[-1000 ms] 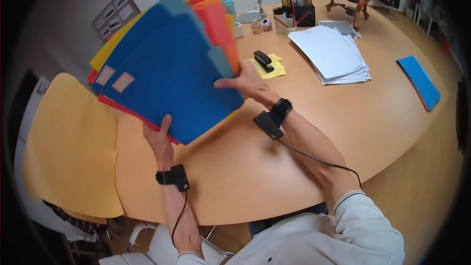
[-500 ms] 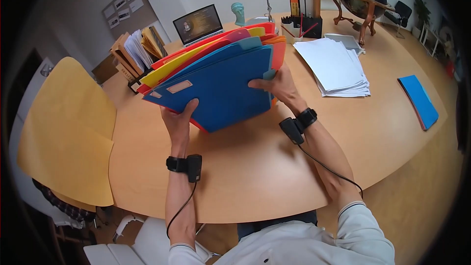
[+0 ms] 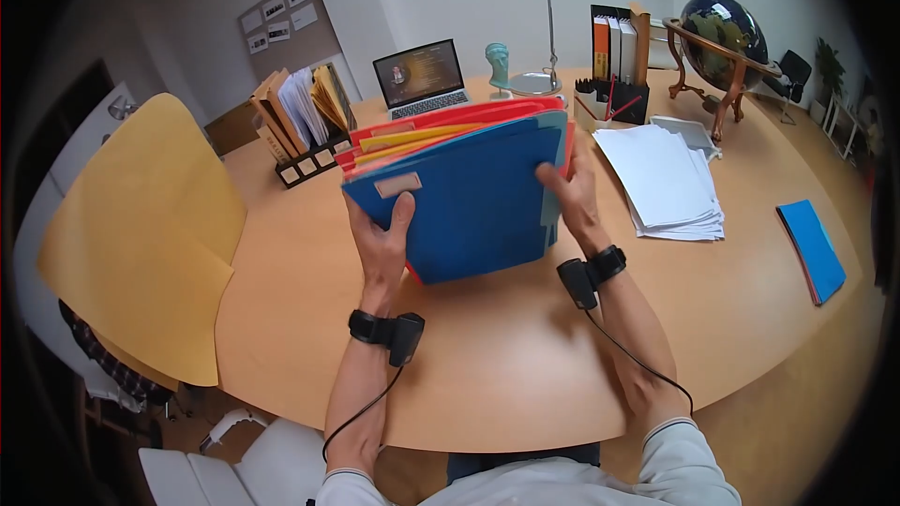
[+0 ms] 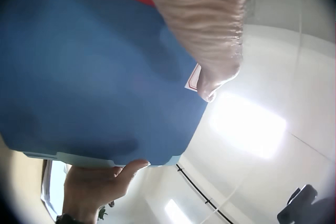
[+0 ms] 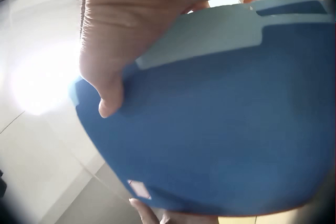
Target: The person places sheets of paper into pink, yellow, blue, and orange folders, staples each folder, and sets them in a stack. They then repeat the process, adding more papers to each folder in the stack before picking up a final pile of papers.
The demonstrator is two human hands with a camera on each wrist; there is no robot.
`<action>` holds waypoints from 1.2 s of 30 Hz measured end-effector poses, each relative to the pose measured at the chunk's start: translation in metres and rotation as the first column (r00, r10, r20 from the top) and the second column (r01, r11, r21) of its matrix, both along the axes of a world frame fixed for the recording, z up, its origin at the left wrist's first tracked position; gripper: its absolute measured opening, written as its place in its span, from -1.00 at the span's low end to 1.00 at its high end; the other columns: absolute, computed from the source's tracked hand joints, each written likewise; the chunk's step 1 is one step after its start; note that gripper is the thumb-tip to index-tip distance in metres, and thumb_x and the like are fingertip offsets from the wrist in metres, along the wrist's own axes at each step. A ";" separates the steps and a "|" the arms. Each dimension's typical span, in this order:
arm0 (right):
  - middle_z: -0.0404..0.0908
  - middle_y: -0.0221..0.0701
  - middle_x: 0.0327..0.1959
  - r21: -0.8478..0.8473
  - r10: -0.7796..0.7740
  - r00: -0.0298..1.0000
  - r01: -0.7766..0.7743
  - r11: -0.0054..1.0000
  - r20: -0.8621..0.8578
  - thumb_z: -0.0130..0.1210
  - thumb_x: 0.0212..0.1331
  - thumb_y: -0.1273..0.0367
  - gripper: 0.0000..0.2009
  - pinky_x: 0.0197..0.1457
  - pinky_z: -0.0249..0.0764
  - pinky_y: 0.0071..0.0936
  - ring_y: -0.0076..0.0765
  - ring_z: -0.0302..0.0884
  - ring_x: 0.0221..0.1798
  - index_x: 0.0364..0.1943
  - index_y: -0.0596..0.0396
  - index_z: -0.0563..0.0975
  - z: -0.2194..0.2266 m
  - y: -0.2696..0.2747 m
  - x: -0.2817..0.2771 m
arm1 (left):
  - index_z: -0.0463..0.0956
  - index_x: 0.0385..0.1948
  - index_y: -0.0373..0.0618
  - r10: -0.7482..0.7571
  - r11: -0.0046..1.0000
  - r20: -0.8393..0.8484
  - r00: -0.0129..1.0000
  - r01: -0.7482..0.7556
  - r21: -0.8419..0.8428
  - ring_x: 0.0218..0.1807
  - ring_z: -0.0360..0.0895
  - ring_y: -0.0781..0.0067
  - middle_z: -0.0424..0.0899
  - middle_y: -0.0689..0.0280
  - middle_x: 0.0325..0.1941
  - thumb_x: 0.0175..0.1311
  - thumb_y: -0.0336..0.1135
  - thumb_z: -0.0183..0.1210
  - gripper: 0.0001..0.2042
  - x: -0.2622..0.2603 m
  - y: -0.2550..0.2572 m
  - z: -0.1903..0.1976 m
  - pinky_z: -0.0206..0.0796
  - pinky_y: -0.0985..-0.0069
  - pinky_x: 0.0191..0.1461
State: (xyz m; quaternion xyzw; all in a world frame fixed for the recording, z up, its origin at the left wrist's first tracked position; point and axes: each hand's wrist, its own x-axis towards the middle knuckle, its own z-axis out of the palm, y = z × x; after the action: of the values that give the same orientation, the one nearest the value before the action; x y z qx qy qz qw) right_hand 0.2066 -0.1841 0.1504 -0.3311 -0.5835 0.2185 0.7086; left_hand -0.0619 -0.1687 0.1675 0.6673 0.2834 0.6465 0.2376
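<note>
A thick stack of coloured file folders [image 3: 473,206] stands nearly upright over the desk, a blue folder facing me and red, yellow and orange ones behind it. My left hand [image 3: 382,242] grips the left side, its thumb on the blue cover beside a white label [image 3: 398,185] with a red border. On the opposite side my right hand [image 3: 577,192] holds the tabbed edge, thumb across the front. Both wrist views show the thumbs, left [image 4: 210,85] and right [image 5: 111,98], flat against the blue cover; most other fingers are hidden behind the stack.
Loose white sheets [image 3: 656,183] lie to the right on the desk [image 3: 506,365], with a blue folder [image 3: 811,251] farther right. Behind stand a laptop [image 3: 419,75], a file rack [image 3: 314,164], a pen holder [image 3: 592,103] and a globe [image 3: 722,33]. A large yellow sheet [image 3: 141,244] overhangs the left edge.
Both hands have brought the folder stack down from a raised, slanted pose to a more level, upright one, its folders closer together. The head view has shifted, revealing the laptop and file rack.
</note>
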 end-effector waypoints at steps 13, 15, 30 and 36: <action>0.61 -0.28 0.04 -0.098 0.134 0.989 -0.140 0.985 -0.069 0.38 0.15 -0.07 -0.23 0.17 0.48 -0.41 -0.38 0.55 0.09 0.27 0.23 0.42 0.006 0.002 0.000 | 0.35 0.28 -0.28 0.130 0.990 0.138 0.982 -0.136 0.041 0.18 0.51 0.38 0.56 0.15 0.09 0.45 0.20 0.12 -0.32 0.009 0.018 0.043 0.33 0.44 0.30; 0.61 -0.29 0.02 -0.092 0.182 0.967 -0.200 0.975 -0.181 0.37 0.15 -0.07 -0.23 0.13 0.49 -0.43 -0.39 0.56 0.06 0.26 0.24 0.43 0.011 0.001 -0.003 | 0.41 0.23 -0.29 0.075 0.996 0.216 0.974 -0.064 -0.055 0.10 0.56 0.41 0.59 0.18 0.02 0.46 0.19 0.11 -0.35 0.010 0.015 0.059 0.37 0.47 0.25; 0.73 -0.24 -0.23 -0.005 -0.499 0.860 0.502 0.865 0.110 0.28 0.16 0.21 -0.65 0.04 0.45 -0.45 -0.32 0.62 -0.12 -0.11 0.20 0.72 0.079 -0.008 -0.038 | 0.53 -0.45 -0.21 0.074 0.953 0.414 0.907 0.058 -0.299 -0.39 0.44 0.59 0.53 0.39 -0.50 0.32 -0.25 0.16 -0.78 0.020 0.002 0.076 0.33 0.53 -0.26; 0.69 -0.35 -0.22 -0.066 -0.317 0.928 0.310 0.949 -0.197 0.16 0.25 0.31 -0.67 0.01 0.41 -0.58 -0.47 0.56 -0.15 -0.05 0.30 0.68 0.064 0.013 -0.020 | 0.52 -0.44 -0.33 0.075 0.958 0.499 0.864 0.077 -0.278 -0.36 0.47 0.55 0.60 0.32 -0.44 0.27 -0.30 0.15 -0.77 0.015 0.019 0.064 0.37 0.49 -0.24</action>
State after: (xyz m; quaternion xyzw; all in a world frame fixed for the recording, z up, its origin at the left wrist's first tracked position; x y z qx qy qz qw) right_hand 0.1871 -0.1711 0.2144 -0.4073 -0.4432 0.1454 0.7852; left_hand -0.0466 -0.1501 0.2317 0.4335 0.3023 0.7497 0.3983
